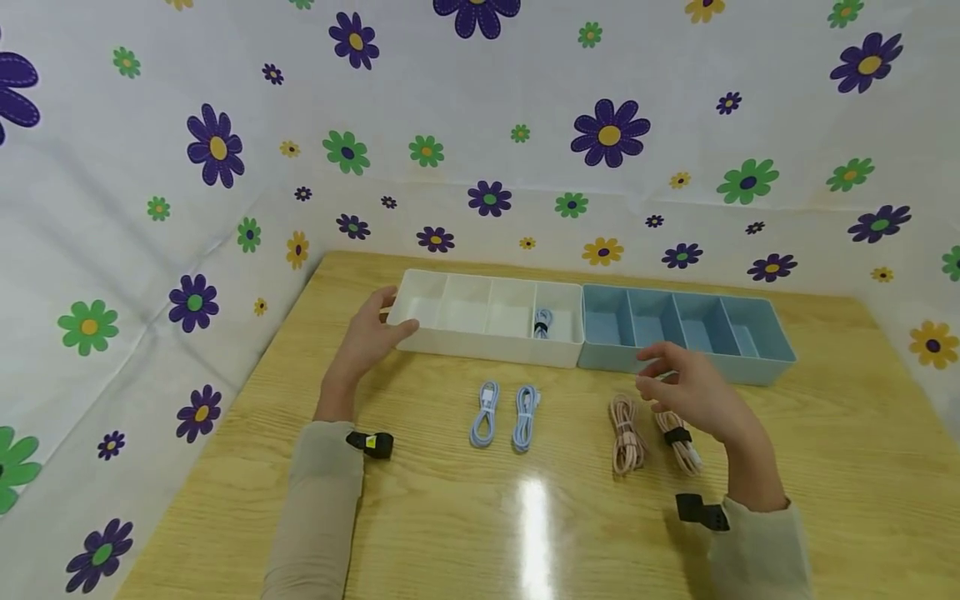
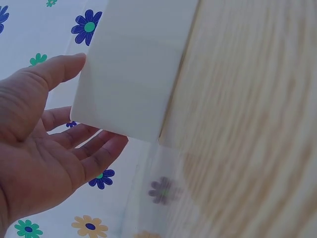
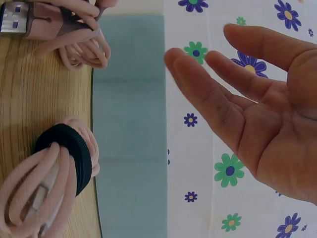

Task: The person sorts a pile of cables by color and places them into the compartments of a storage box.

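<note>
At the near left corner of a white divided box (image 1: 480, 343), my left hand (image 1: 367, 337) touches it, thumb at the rim and fingers against the end wall (image 2: 116, 130). My right hand (image 1: 697, 390) is in the air before a blue divided box (image 1: 750, 369), fingers loosely bent and holding nothing. Beneath it lie a coiled pink cable (image 1: 627, 437) and another pink cable (image 1: 681, 443) bound with a black strap (image 3: 62, 144). Two coiled light-blue cables (image 1: 486, 415) lie side by side before the white box. A strapped light-blue cable (image 1: 543, 323) sits in its rightmost compartment.
The boxes stand end to end near the back of the wooden table (image 1: 435, 517). A white cloth with printed flowers (image 1: 465, 100) hangs behind and at the left. Each wrist wears a small black camera (image 1: 378, 445).
</note>
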`<move>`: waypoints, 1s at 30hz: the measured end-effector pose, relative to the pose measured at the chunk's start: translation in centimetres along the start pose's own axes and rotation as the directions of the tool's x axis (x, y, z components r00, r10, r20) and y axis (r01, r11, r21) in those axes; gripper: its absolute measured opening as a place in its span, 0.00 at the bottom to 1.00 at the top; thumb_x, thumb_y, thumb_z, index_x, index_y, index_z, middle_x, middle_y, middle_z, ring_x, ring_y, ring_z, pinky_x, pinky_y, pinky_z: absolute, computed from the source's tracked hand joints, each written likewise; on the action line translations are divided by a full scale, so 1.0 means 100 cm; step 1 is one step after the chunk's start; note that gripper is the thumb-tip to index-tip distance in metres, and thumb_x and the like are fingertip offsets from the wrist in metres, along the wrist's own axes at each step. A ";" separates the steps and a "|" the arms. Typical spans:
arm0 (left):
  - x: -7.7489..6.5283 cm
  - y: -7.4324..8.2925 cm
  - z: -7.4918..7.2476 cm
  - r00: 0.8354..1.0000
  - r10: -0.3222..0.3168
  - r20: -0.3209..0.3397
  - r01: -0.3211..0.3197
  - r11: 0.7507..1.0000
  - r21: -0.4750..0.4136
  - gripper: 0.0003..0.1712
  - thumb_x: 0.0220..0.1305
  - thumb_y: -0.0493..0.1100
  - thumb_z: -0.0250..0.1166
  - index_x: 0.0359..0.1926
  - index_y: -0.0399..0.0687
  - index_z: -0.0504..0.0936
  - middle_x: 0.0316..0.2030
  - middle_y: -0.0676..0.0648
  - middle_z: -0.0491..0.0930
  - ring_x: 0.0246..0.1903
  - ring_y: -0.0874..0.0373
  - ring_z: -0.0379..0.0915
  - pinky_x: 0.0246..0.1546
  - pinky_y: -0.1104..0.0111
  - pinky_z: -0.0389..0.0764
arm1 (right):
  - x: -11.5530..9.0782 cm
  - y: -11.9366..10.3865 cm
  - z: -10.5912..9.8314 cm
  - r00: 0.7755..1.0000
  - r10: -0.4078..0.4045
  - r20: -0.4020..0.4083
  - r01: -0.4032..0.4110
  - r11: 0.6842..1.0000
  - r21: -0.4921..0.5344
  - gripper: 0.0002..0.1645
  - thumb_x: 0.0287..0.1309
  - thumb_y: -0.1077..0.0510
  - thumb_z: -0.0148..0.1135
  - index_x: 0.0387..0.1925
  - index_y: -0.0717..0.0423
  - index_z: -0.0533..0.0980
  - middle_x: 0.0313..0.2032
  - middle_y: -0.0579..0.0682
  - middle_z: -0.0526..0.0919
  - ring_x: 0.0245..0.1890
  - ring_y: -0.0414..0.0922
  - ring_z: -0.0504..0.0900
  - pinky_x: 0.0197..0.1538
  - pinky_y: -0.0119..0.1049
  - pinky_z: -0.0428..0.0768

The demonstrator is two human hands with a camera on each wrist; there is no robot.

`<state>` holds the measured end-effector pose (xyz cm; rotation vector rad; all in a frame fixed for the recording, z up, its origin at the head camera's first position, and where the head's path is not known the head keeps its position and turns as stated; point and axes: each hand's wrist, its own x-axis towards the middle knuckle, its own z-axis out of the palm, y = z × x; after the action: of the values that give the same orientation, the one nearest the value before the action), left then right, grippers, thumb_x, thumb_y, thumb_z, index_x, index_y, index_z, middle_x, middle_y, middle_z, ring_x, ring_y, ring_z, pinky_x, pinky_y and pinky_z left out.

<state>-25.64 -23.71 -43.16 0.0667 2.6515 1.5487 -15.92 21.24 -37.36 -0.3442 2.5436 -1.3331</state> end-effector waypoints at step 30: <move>-0.001 -0.006 -0.004 0.999 0.021 0.025 -0.018 0.992 -0.126 0.30 0.76 0.40 0.46 0.76 0.43 0.57 0.70 0.35 0.61 0.61 0.39 0.66 0.56 0.47 0.73 | 0.001 -0.001 0.023 0.963 0.135 0.234 -0.085 0.974 -0.211 0.36 0.59 0.61 0.66 0.65 0.70 0.63 0.23 0.52 0.78 0.19 0.47 0.76 0.26 0.41 0.77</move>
<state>-25.56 -24.39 -43.51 0.1055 2.5340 1.7045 -15.31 19.38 -38.54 -0.3738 2.4488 -0.9327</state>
